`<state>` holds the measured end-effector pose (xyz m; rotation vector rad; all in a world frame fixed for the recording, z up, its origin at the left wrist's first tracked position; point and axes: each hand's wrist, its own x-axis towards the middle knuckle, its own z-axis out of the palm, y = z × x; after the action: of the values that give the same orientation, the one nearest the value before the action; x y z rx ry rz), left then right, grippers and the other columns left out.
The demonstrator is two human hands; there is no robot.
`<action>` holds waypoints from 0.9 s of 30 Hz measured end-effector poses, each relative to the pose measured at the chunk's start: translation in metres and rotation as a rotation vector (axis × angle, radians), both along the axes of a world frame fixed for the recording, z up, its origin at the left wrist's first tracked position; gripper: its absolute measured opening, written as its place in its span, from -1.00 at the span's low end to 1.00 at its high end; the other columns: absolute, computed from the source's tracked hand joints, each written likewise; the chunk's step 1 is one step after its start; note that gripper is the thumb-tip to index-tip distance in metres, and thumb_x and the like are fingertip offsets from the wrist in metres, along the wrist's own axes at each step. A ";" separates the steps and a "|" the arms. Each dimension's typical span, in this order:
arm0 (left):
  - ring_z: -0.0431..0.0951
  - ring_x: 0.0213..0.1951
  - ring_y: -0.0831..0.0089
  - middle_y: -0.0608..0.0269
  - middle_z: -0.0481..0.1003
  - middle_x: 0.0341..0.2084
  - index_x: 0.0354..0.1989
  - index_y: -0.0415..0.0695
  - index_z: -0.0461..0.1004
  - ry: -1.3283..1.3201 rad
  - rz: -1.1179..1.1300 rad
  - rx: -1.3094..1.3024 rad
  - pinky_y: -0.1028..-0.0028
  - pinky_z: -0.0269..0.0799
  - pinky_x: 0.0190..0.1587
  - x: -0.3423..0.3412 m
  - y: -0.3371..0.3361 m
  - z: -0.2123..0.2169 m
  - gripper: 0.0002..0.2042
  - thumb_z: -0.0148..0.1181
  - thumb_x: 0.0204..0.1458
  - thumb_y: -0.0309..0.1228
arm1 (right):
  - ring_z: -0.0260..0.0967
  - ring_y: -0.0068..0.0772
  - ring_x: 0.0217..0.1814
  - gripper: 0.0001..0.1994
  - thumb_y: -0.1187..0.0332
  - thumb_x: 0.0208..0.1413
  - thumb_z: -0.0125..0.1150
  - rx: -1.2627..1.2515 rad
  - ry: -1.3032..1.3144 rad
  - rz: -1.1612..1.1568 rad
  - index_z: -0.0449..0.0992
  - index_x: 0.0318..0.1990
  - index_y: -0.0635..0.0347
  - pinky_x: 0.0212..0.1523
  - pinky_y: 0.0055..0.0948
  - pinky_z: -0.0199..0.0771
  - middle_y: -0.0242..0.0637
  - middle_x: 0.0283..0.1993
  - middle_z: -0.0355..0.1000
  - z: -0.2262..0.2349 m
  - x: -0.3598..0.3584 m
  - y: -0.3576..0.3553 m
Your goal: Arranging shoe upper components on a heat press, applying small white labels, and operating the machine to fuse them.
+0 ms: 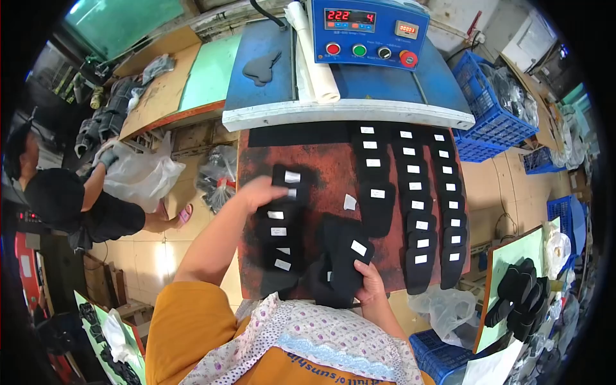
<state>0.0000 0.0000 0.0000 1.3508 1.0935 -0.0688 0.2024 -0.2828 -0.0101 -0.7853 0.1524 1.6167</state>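
Observation:
My right hand grips the edge of a few black, flat, rounded pieces, held over the table's near edge. One of them bears a white label. On the left side of the table, my left hand reaches over a column of overlapping black pieces with white labels. Its fingers are smeared by motion beside a small white label, so their grip cannot be made out. Between the hands, a loose white label lies on the reddish tabletop.
More labelled black pieces form overlapping columns, including one at the middle and one at right. A blue machine with buttons stands beyond. Blue crates are at right; another person works at left.

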 end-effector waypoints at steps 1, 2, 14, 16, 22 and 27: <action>0.31 0.07 0.26 0.01 0.29 0.06 0.10 -0.32 0.23 0.062 -0.092 -0.086 0.30 0.30 0.02 0.000 -0.016 0.019 -0.40 0.16 -0.02 -0.15 | 0.35 -0.16 0.02 -0.49 0.46 -0.07 0.20 0.002 0.030 -0.015 0.24 0.09 0.26 0.03 -0.14 0.40 -0.12 0.00 0.35 0.000 0.003 0.001; 0.30 0.09 0.29 0.02 0.27 0.08 0.11 -0.32 0.22 0.137 -0.030 -0.137 0.33 0.26 0.05 0.002 -0.033 0.045 -0.43 0.15 -0.01 -0.21 | 0.35 -0.16 0.02 -0.50 0.46 -0.07 0.20 0.000 0.061 -0.032 0.25 0.08 0.26 0.04 -0.14 0.39 -0.13 -0.01 0.36 -0.002 0.006 0.000; 0.45 -0.13 0.36 0.26 0.46 -0.16 -0.02 -0.19 0.35 -0.416 0.315 0.066 0.40 0.34 -0.02 -0.028 -0.148 -0.014 -0.58 0.19 -0.14 -0.57 | 0.35 -0.24 0.01 -0.52 0.50 -0.09 0.19 0.005 0.074 0.105 0.26 0.06 0.25 0.03 -0.24 0.38 -0.18 -0.02 0.36 0.014 -0.015 -0.001; 0.45 -0.12 0.37 0.23 0.45 -0.14 -0.02 -0.20 0.34 -0.604 0.428 -0.123 0.41 0.34 -0.03 0.003 -0.148 0.005 -0.60 0.16 -0.11 -0.56 | 0.33 -0.29 0.02 -0.50 0.52 -0.11 0.21 -0.016 -0.215 0.128 0.25 0.06 0.25 0.03 -0.29 0.36 -0.21 -0.02 0.35 0.017 -0.026 0.012; 0.35 0.00 0.40 0.20 0.38 -0.05 0.06 -0.21 0.28 -0.751 0.606 -0.375 0.43 0.26 0.04 0.029 -0.154 0.000 -0.65 -0.01 0.05 -0.49 | 0.29 -0.43 0.00 -0.48 0.57 -0.18 0.26 0.158 -0.700 0.229 0.25 0.02 0.25 0.00 -0.43 0.33 -0.29 -0.02 0.32 0.036 -0.016 0.043; 0.22 0.10 0.43 0.18 0.25 0.10 0.16 -0.20 0.17 -0.865 0.702 0.231 0.42 0.12 0.13 -0.016 -0.103 -0.016 -0.54 -0.05 0.12 -0.23 | 0.33 -0.13 -0.13 -0.48 0.43 -0.28 0.33 0.382 -1.819 0.574 0.30 -0.06 0.14 -0.13 -0.28 0.37 -0.10 -0.16 0.29 0.096 -0.017 0.074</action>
<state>-0.0155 -0.1029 -0.0157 0.9483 0.7639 1.0854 0.1854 -0.2087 0.0857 -1.7425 -1.7096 0.7866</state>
